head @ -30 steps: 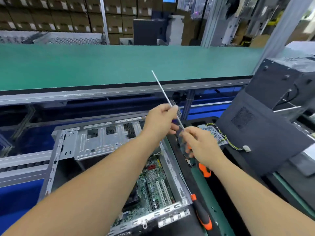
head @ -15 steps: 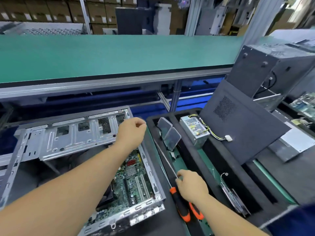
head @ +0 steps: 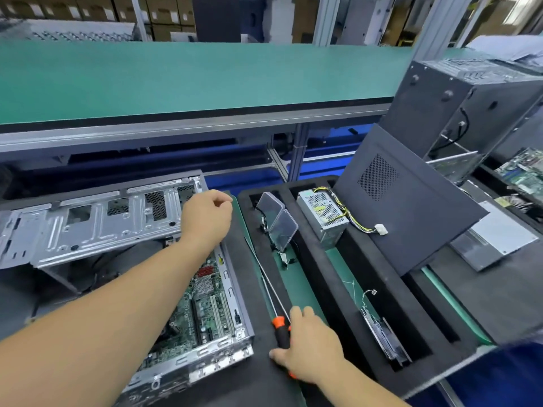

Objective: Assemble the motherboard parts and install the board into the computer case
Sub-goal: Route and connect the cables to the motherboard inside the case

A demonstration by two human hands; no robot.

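The case (head: 123,230) lies open at lower left with the motherboard (head: 202,312) seated inside; the left forearm hides much of the board. The left hand (head: 207,218) hovers over the case's far right corner, fingers curled inward; whether they pinch anything cannot be told. The right hand (head: 308,348) rests on two orange-and-black screwdrivers (head: 280,330) lying between case and foam tray (head: 311,277), fingers together over the handles, which it largely covers. In the tray sit a power supply (head: 321,215) and a tilted side panel (head: 411,212); the tray's near end is cut off.
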